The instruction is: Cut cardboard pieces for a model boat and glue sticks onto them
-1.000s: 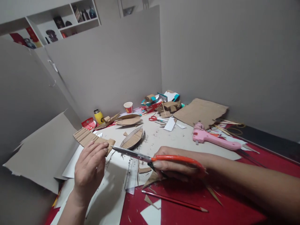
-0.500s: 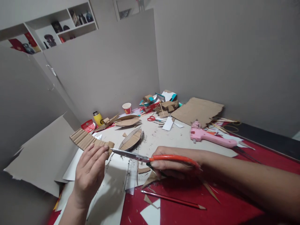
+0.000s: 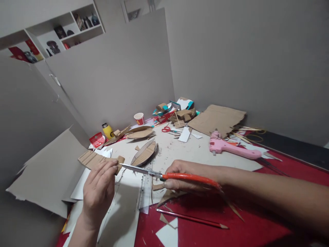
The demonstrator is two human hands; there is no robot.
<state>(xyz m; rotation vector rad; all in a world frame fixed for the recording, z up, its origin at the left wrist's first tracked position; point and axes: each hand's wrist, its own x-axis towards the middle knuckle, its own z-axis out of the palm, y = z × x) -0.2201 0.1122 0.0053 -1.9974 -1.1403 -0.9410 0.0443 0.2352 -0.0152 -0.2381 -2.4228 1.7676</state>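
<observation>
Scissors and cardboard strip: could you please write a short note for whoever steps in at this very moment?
Left hand: pinches the corrugated cardboard strip, held above the table.
Right hand: grips the orange-handled scissors, blade tips at the strip's right end.
Nearby: ruler, pencil, pink glue gun, boat-shaped cardboard piece.
Done: strip lined up with the blades.
Left: apparently the cut itself; no cut line is visible.

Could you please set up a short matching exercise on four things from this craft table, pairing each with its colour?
Things:
1. scissors in the right hand
2. glue gun
3. corrugated strip in the left hand
4. bottle by the back wall

Colours:
A. brown
B. yellow
C. orange handles
D. pink

Pairs: 1-C, 2-D, 3-A, 4-B
</observation>
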